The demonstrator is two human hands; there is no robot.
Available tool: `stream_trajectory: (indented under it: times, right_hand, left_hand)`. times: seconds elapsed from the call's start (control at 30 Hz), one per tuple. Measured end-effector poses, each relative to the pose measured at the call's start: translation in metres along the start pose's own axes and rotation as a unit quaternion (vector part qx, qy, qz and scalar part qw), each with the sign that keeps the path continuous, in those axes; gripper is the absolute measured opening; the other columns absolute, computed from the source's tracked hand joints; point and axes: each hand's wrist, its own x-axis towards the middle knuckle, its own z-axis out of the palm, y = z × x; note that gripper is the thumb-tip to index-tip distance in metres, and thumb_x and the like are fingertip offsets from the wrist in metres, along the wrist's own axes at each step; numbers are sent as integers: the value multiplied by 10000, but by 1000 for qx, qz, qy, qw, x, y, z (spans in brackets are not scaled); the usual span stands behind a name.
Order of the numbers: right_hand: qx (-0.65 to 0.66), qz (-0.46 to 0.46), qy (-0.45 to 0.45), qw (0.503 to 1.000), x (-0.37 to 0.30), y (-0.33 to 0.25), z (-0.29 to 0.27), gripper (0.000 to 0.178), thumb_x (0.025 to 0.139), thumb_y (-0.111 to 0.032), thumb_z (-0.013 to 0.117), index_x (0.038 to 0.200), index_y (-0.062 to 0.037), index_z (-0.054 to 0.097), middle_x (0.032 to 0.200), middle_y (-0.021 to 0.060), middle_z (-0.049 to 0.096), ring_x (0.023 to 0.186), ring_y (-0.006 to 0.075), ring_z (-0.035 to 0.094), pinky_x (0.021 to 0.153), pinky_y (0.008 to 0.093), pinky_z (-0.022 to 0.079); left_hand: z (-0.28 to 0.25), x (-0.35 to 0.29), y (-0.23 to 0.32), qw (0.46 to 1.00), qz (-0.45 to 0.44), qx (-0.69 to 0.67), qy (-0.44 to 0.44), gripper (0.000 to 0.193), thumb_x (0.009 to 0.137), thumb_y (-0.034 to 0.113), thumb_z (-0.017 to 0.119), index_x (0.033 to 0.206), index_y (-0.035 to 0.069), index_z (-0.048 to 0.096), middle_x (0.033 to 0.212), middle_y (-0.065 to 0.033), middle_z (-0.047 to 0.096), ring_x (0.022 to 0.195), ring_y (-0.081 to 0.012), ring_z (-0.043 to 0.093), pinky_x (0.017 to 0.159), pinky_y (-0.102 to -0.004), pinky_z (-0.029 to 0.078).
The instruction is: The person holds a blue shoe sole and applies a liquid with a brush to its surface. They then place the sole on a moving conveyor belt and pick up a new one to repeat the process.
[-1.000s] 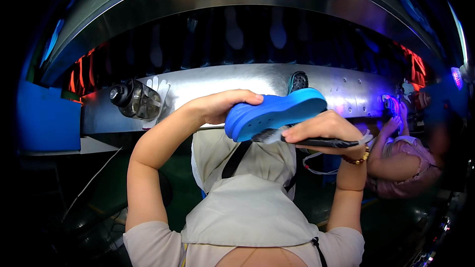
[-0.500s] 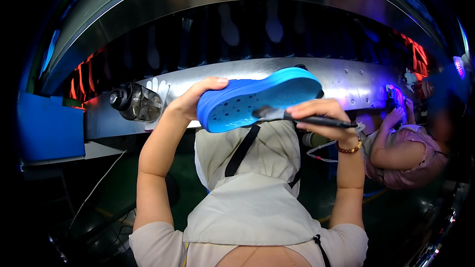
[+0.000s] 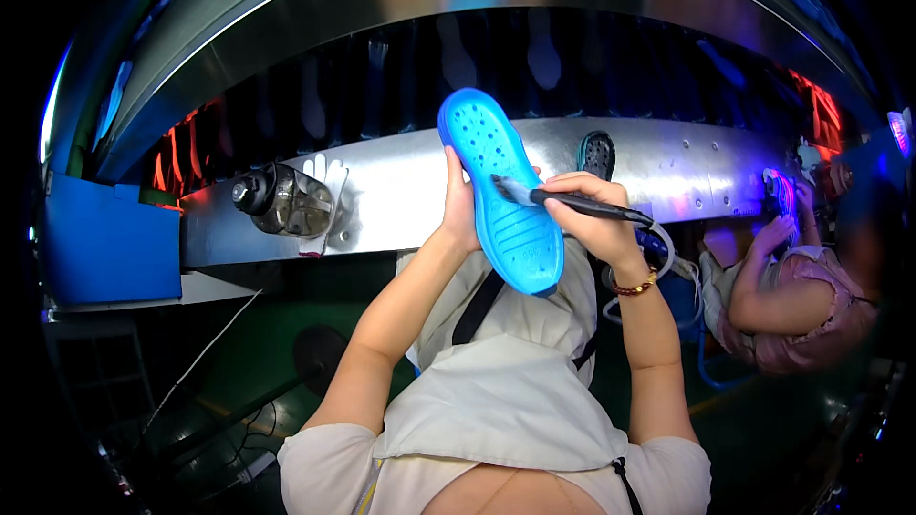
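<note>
My left hand point(image 3: 461, 205) grips the left edge of a bright blue shoe sole point(image 3: 520, 240), its fingers partly hidden beneath. The sole is held up and tilted, its inner face with small holes and ridges showing. In my right hand point(image 3: 596, 219) is a black-handled brush point(image 3: 516, 191), held like a pen. Its bristles touch the sole's inner face near the middle. A pale tube point(image 3: 671, 250) runs near the handle's rear end.
On the metal bench point(image 3: 391, 186) are a dark bottle point(image 3: 286, 200), a white glove point(image 3: 334, 179) and a dark sole with holes point(image 3: 596, 154). Beyond runs a dark rack point(image 3: 382, 76) with hanging sole shapes. A co-worker point(image 3: 792, 296) sits at the right, handling something lit purple.
The blue sole has turned from lying crosswise to standing nearly lengthwise, its inner face now toward me. My left hand has shifted right, and the brush has stayed against the inner face.
</note>
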Motion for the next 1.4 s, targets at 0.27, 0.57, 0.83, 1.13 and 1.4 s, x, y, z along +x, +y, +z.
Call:
stream_trajectory:
  times: [0.27, 0.57, 0.83, 1.13, 1.4]
  right_hand:
    - [-86, -188, -188, 960, -17, -58, -3, 146, 636, -46, 652, 775, -24, 614, 762, 101, 621, 706, 227, 614, 668, 296, 486]
    - [30, -144, -146, 978, -19, -58, -4, 185, 650, -17, 656, 833, -1, 634, 839, 141, 638, 809, 252, 606, 755, 332, 466]
    - [78, -158, -199, 964, -20, -46, -18, 223, 650, -14, 670, 871, -18, 638, 873, 112, 643, 909, 250, 583, 870, 370, 412]
    - [405, 10, 68, 912, -31, -31, 17, 214, 732, -62, 608, 918, 37, 570, 989, 199, 580, 941, 265, 562, 857, 366, 426]
    - [69, -119, 76, 988, -30, -47, 13, 205, 641, 36, 635, 844, 29, 609, 870, 154, 624, 839, 269, 607, 769, 336, 475]
  left_hand:
    - [13, -19, 23, 997, 59, 42, 17, 875, 759, 736, 124, 1217, 38, 384, 1068, -191, 522, 997, -311, 521, 859, -447, 431]
    - [47, -16, 29, 991, 124, 55, 18, 925, 730, 764, 142, 1234, 19, 357, 1056, -202, 525, 976, -332, 522, 855, -460, 420]
    - [63, -21, 51, 986, 143, 85, 19, 935, 705, 782, 212, 1253, 37, 352, 1140, -223, 484, 1032, -364, 491, 896, -487, 397]
    - [90, -36, 10, 975, 194, 75, -74, 602, 884, 435, 339, 1268, -27, 308, 1200, -184, 459, 1034, -272, 518, 906, -372, 406]
    - [73, -31, 22, 981, 180, 67, -16, 484, 878, 322, 365, 1204, -35, 403, 1097, -179, 543, 966, -252, 560, 863, -360, 438]
